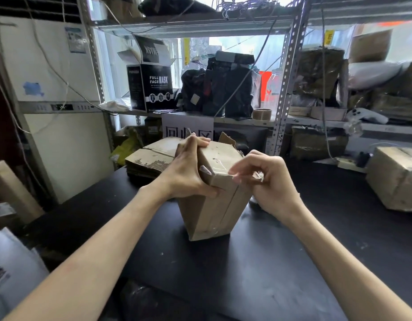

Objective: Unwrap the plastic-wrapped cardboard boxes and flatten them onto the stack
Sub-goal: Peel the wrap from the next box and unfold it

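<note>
A brown cardboard box (214, 205) stands tilted on the black table (281, 262), its upper flaps partly open and a strip of clear tape over the top. My left hand (188, 172) grips the box's left upper edge, fingers over the top and thumb on the near face. My right hand (267, 181) pinches a strip of clear tape (257, 176) at the box's right upper corner. Behind the box lies a stack of flattened cardboard (151, 159).
Another plastic-wrapped box (395, 177) sits at the table's right edge. Metal shelving behind holds a black "Full Face Mask" box (151, 86), black bags (223, 89), a tape roll (261, 114) and wrapped boxes. A white unit (61, 112) stands at left.
</note>
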`<state>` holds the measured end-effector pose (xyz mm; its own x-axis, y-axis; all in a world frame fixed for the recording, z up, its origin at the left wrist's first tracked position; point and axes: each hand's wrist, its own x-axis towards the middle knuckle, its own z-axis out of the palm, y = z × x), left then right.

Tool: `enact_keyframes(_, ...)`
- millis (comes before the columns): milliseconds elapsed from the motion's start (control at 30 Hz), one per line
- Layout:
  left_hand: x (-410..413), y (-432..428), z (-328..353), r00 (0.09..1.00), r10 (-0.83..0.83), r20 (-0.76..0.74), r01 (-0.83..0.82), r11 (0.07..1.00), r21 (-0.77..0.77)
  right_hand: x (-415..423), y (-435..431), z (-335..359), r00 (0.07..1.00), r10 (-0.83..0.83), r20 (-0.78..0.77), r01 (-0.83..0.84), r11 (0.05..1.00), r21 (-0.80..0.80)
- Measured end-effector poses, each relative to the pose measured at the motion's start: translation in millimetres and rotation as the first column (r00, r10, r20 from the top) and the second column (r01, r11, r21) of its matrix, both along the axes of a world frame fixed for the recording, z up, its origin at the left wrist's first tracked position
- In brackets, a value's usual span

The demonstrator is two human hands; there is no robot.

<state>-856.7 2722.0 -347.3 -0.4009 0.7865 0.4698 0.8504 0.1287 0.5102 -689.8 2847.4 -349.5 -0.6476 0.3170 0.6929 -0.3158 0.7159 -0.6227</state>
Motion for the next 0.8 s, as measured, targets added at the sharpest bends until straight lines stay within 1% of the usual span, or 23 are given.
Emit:
enact_keyframes(67,4.8,2.6,-0.4,1.000,-0.010,-0.003,0.010,1.000,0.013,4.4,1.0,-4.5,0.997,0.075,-0.014,-0.076,0.986,-0.147)
enact_keyframes(167,13.6,10.4,2.5,0.999,-0.031,-0.044,0.033,0.998,0.055,11.5,11.1,-9.2,0.990,0.123,-0.067,-0.138,0.929,-0.342)
enact_keyframes(233,17.7,15.4,10.4,0.996,-0.042,-0.077,0.048,0.996,0.081,9.8,17.0,-12.2,0.975,0.163,-0.152,-0.218,0.847,-0.485)
enact_keyframes(300,19.1,18.3,16.5,0.995,-0.048,-0.090,0.056,0.995,0.077,4.6,19.0,-20.8,0.957,0.196,-0.215,-0.289,0.732,-0.618)
enact_keyframes(333,18.7,18.0,16.5,0.994,-0.053,-0.099,0.058,0.997,0.049,0.7,20.4,-28.4,0.963,0.180,-0.200,-0.267,0.724,-0.636)
enact_keyframes(400,18.3,16.6,8.5,0.991,-0.067,-0.113,0.066,0.998,-0.010,-4.1,19.7,-41.5,0.987,0.127,-0.095,-0.159,0.792,-0.590)
enact_keyframes(433,17.9,15.1,3.3,0.993,-0.061,-0.098,0.060,0.998,-0.013,-5.9,17.3,-44.8,0.993,0.108,-0.055,-0.120,0.820,-0.559)
enact_keyframes(467,17.9,14.0,-1.1,0.995,-0.053,-0.089,0.053,0.999,0.004,-6.3,15.5,-44.9,0.996,0.090,-0.028,-0.091,0.842,-0.532)
enact_keyframes(533,16.9,14.8,-4.0,0.992,-0.044,-0.119,0.049,0.998,0.035,-6.3,12.6,-35.2,0.999,0.041,0.026,-0.023,0.879,-0.476)
enact_keyframes(633,15.0,13.1,-3.3,0.992,-0.029,-0.122,0.034,0.999,0.034,-7.2,10.8,-21.1,0.992,-0.053,0.118,0.096,0.912,-0.400)
enact_keyframes(700,13.8,10.1,-3.5,0.993,-0.026,-0.113,0.030,0.999,0.036,-8.7,9.6,-16.7,0.980,-0.108,0.168,0.154,0.945,-0.288)
enact_keyframes(733,13.8,9.5,-4.1,0.993,-0.030,-0.116,0.033,0.999,0.029,-10.5,8.6,-16.3,0.974,-0.135,0.183,0.177,0.956,-0.234)
enact_keyframes(800,15.8,9.6,-4.7,0.992,-0.032,-0.123,0.036,0.999,0.027,-13.9,7.7,-16.4,0.971,-0.153,0.182,0.190,0.960,-0.204)
